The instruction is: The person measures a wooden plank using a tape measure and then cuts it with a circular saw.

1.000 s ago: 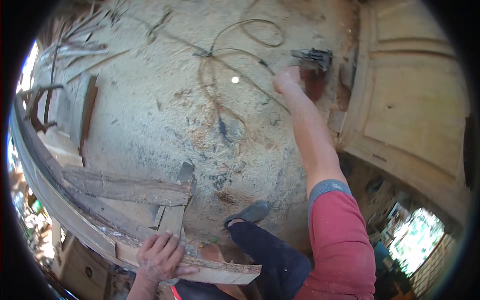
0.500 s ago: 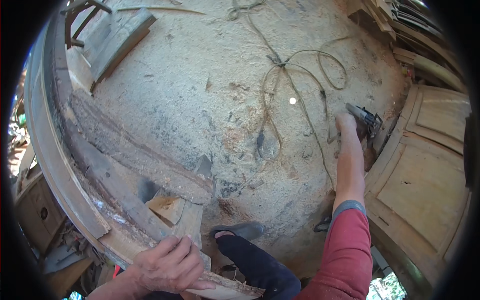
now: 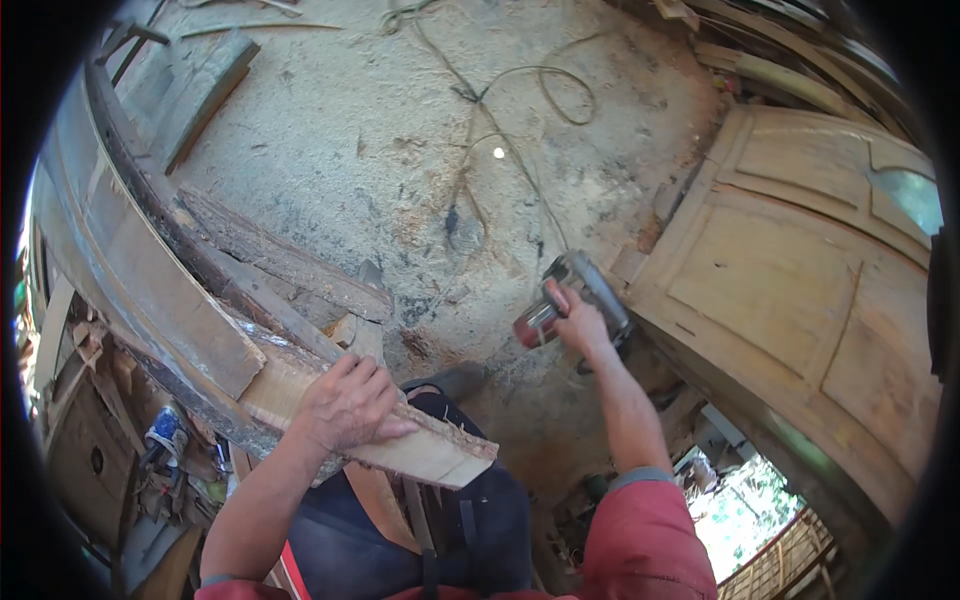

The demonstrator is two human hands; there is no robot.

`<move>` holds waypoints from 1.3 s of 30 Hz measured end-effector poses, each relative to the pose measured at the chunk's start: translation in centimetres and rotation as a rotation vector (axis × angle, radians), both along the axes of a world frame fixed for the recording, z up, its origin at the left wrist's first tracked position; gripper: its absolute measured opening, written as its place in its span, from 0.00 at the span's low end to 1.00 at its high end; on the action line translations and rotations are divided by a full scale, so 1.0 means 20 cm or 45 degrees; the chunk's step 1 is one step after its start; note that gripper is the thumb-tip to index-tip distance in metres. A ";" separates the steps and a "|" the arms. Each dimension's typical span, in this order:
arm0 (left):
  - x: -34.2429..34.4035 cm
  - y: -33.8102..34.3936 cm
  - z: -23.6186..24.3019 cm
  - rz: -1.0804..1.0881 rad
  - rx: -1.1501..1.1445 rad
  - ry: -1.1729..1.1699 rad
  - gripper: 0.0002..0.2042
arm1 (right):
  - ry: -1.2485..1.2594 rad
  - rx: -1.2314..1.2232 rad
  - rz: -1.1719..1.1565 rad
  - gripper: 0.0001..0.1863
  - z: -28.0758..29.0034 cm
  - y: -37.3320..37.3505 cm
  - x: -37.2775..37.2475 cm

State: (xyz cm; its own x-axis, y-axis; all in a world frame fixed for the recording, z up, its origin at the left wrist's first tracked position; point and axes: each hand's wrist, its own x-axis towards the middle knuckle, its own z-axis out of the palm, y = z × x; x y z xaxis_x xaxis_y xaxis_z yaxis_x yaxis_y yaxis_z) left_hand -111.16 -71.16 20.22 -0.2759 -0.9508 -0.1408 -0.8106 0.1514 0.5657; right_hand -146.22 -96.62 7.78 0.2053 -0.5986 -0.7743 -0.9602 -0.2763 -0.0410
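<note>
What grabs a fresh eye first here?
The red-and-grey power tool in the right hand, right of centre. Next, the pale, bark-edged board under the left hand, lower centre, and the big panelled wooden piece along the right side.

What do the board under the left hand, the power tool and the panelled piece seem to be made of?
Board: bare wood; pale sawn face, rough bark-like edge. Power tool: probably metal, from its grey sheen; the reddish part may be plastic. Panelled piece: apparently wood, brown with framed panels; finish unclear.
</note>
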 end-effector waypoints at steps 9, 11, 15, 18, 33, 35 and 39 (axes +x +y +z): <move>-0.04 0.00 -0.01 -0.092 0.001 -0.034 0.24 | 0.239 -0.227 -1.214 0.36 1.03 2.11 -0.41; -0.02 0.02 0.00 -0.074 -0.017 -0.032 0.22 | 0.241 -0.276 -1.358 0.35 1.36 2.48 -0.27; -0.09 0.00 0.00 -0.155 -0.050 -0.158 0.21 | 0.088 -0.738 -1.873 0.30 1.68 3.15 -0.05; -0.09 0.02 0.00 -0.174 -0.067 -0.223 0.21 | -0.226 -1.013 -2.515 0.25 1.83 3.36 0.19; -0.10 0.23 -0.08 -0.037 -0.346 -0.536 0.26 | -1.255 -0.556 -2.271 0.09 1.58 3.00 0.55; -0.13 0.24 -0.05 -0.030 -0.250 -0.524 0.26 | -0.989 -0.504 -1.994 0.14 1.53 2.93 0.57; -0.11 0.23 -0.05 -0.017 -0.269 -0.523 0.25 | -1.174 -0.555 -2.096 0.17 1.42 2.96 0.69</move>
State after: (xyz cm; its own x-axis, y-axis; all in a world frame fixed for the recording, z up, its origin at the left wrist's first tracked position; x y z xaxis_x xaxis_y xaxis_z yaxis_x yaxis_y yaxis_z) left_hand -113.32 -66.55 19.18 -0.2500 -0.9672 -0.0444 -0.9584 0.2406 0.1538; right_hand -132.49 -37.46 36.14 -0.4786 -0.6916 -0.5410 0.0255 0.6050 -0.7958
